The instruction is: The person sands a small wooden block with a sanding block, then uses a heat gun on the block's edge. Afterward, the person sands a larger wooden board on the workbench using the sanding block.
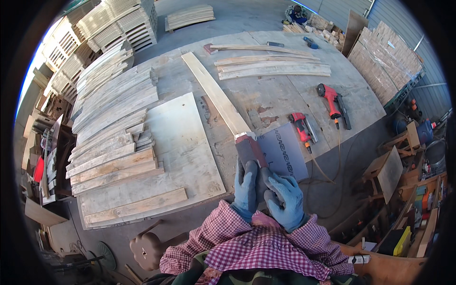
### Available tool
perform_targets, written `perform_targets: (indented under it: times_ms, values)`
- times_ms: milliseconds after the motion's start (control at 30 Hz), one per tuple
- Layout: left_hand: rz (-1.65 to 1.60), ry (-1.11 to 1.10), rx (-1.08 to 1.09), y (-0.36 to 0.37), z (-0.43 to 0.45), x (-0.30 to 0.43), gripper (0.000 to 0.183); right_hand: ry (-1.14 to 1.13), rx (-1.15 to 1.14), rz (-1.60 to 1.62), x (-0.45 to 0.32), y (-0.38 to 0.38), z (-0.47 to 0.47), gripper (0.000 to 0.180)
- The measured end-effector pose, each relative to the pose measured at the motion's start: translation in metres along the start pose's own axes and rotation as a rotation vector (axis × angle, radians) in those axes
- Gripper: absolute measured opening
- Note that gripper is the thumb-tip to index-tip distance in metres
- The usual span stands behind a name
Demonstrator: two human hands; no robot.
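My left hand (245, 187), in a blue glove with a grey coating, grips a dark maroon-and-grey piece (248, 148) that looks like sandpaper around a block. My right hand (285, 197), gloved alike, pinches its lower right edge, with the other fingers curled. The piece's far end meets or overlaps the near end of a long pale wooden board (217, 92); whether it wraps the board cannot be told. A whitish band (245, 135) shows at that junction. Just right of it lies a grey-blue sheet with a black zigzag pattern (281, 153).
Two red pneumatic nailers (301, 128) with hoses lie on the worktable (302, 96). Weathered planks (114, 103) and a plywood sheet (185, 142) cover its left side. More boards (274, 67) lie at the back. A brown stool (144, 251) and a wooden tool bin (388, 256) flank me. A person (297, 14) crouches far off.
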State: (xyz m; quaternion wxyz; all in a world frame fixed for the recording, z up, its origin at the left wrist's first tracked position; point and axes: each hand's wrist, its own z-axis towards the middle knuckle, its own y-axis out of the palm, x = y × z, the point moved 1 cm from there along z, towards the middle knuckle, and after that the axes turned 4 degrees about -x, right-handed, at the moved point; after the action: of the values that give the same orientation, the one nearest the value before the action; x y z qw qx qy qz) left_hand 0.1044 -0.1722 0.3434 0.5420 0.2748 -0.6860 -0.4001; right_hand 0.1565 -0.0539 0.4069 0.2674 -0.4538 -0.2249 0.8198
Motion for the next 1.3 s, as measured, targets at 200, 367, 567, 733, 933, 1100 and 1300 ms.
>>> perform_targets:
  times_ms: [200, 367, 567, 733, 933, 1100, 1300]
  values:
    - [0.016, 0.02, -0.046, -0.007, 0.006, -0.007, 0.037, 0.052, 0.031, 0.079, 0.005, 0.005, -0.006, 0.051]
    - [0.146, 0.077, 0.039, 0.005, 0.007, 0.003, 0.041, 0.096, 0.103, 0.158, -0.006, -0.005, -0.004, 0.064]
    - [0.059, -0.068, 0.002, -0.003, 0.008, 0.012, 0.054, 0.533, 0.625, 0.636, 0.023, -0.001, -0.009, 0.078]
    - [0.06, -0.026, -0.073, 0.002, 0.011, 0.006, 0.061, 0.716, 0.207, 0.849, 0.053, 0.024, -0.028, 0.052]
    - [-0.026, -0.085, -0.064, 0.016, 0.013, 0.008, 0.065, 0.909, 0.186, 0.958, 0.061, 0.04, -0.029, 0.039]
    - [-0.039, -0.102, -0.037, -0.005, 0.016, 0.0, 0.064, 0.91, 0.088, 1.12, 0.026, 0.031, -0.011, 0.054]
    - [-0.001, -0.075, 0.005, -0.013, 0.018, -0.008, 0.062, 0.749, 0.042, 1.057, 0.014, 0.016, 0.009, 0.075]
